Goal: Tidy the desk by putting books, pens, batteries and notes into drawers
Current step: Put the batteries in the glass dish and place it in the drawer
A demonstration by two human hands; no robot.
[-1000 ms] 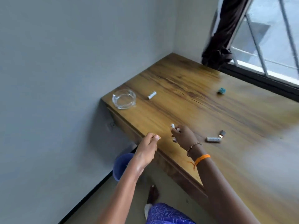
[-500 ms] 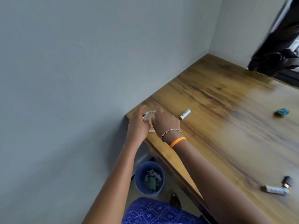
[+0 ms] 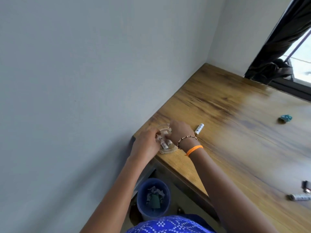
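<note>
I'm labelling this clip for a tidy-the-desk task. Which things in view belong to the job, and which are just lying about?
Job:
- battery in the glass dish, between both hands
- battery beside the right hand
- battery near the right edge

Lying about:
- blue bin under the desk
- teal scrap

round blue plastic bin (image 3: 141, 197) on floor under wooden bench (image 3: 235, 132), crumpled scraps inside. small teal crumpled wad (image 3: 285, 118) on bench, right side. dark curtain (image 3: 277, 52) by window.
</note>
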